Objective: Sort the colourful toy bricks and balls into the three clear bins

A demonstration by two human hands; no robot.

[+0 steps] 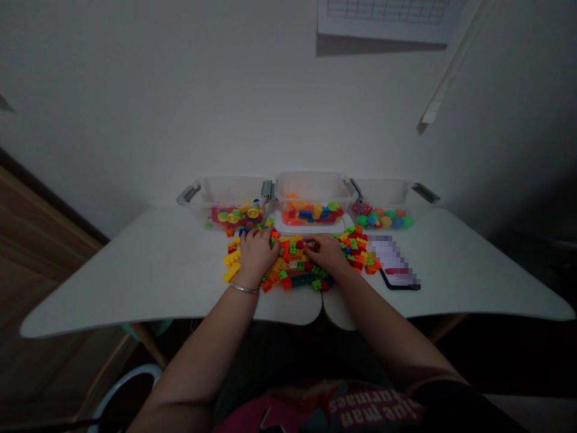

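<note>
A pile of coloured plastic building blocks is spread over the front middle of the white table. My left hand lies over the pile's left part, fingers apart and reaching forward, with its thumb beside a green block. On the pile's right part is my right hand. Its fingers are curled towards the thumb near a red block; whether something is pinched between them is too small to tell.
Three clear bins stand along the wall: the left bin holds small coloured pieces, the middle bin holds blocks, the right bin holds coloured balls. A white lid lies before the middle one. A phone rests right of the pile.
</note>
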